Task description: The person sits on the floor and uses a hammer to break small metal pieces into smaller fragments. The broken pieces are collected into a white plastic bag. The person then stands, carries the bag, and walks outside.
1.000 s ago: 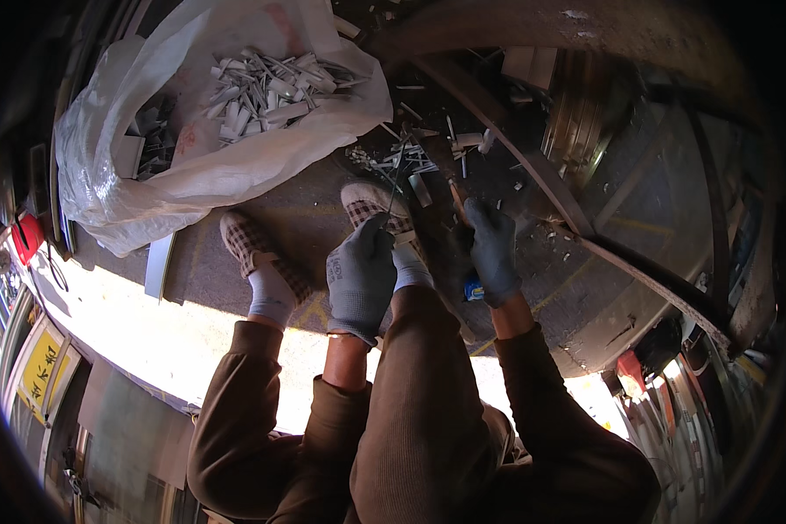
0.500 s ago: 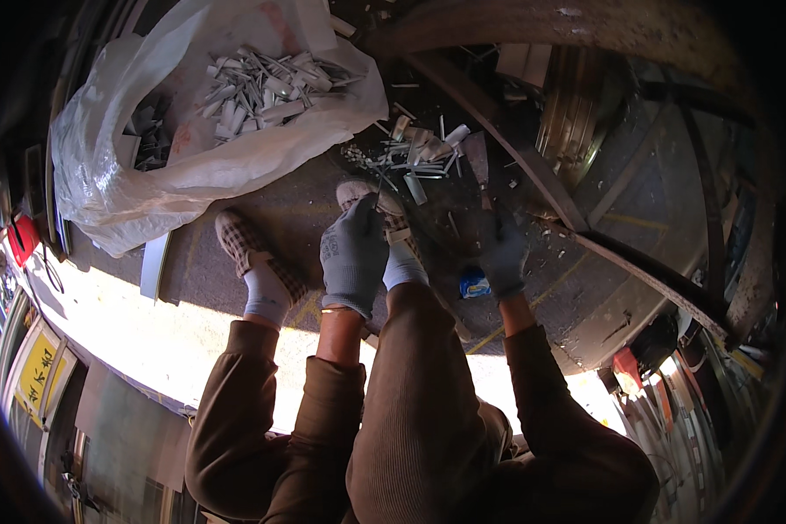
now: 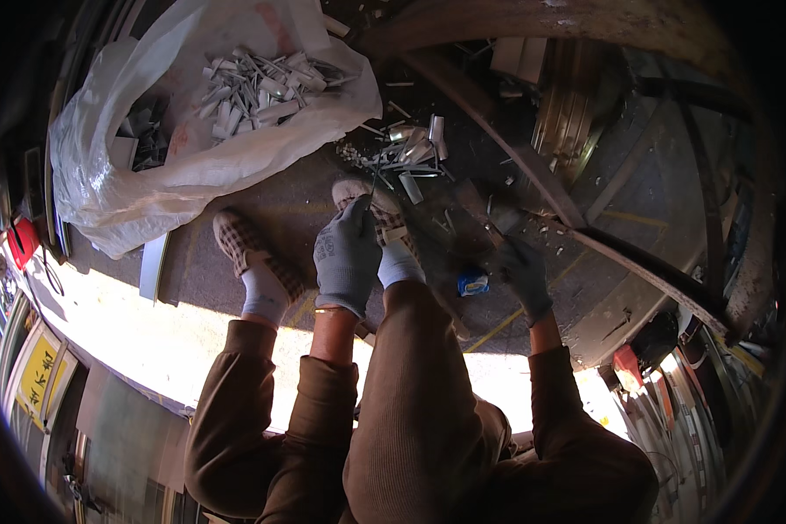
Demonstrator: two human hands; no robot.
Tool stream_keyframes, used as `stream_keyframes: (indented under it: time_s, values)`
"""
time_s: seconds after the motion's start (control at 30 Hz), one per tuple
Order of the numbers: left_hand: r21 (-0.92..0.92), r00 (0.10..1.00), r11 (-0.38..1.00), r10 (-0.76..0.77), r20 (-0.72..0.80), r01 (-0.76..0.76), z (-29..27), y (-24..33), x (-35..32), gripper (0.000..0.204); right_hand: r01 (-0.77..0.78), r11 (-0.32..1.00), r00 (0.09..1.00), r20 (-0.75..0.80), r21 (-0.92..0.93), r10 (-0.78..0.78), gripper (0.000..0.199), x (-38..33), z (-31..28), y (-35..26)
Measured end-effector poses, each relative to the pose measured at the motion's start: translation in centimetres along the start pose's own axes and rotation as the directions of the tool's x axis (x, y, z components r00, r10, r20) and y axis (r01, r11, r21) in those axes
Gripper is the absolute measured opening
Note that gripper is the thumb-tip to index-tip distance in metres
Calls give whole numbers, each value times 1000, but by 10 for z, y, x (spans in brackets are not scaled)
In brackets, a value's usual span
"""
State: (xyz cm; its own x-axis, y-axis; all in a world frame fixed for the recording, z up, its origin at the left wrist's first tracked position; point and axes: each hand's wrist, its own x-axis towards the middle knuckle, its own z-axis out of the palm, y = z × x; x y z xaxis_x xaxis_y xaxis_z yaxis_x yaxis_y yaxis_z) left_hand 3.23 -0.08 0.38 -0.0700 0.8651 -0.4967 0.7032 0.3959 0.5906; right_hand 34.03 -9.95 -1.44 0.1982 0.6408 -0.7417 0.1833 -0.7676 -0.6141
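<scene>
Risk: the thin metal strip (image 3: 375,182) gripped in the gloved left hand (image 3: 348,253) may slip toward the checked slipper (image 3: 371,205), while the right hand (image 3: 524,272), grip indiscernible, rests among sharp metal offcuts (image 3: 408,155).

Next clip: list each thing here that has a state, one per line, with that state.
Left hand: gloved, closed on a thin metal strip.
Right hand: gloved, in shadow, grip unclear.
White sack: open, slumped on the floor.
Metal pieces in the sack: loosely heaped.
Metal scraps on the floor: scattered by the feet.
Blue object: lying on the floor, untouched.
</scene>
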Motion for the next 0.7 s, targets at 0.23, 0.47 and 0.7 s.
stream_keyframes:
  time_s: [0.23, 0.47, 0.7]
  values:
    - [-6, 998, 1000, 27, 53, -27, -2, 7, -3, 29, -136, 936, 979, 190, 326, 76, 24, 36, 51, -17]
    - [23, 996, 996, 85, 5, -86, -3, 7, -2, 26, -153, 861, 986, 134, 484, 100, 10, 63, 98, -8]
    - [-40, 997, 996, 76, 10, -76, -7, 10, -7, 28, -190, 873, 979, 159, 449, 131, 8, 80, 103, -19]
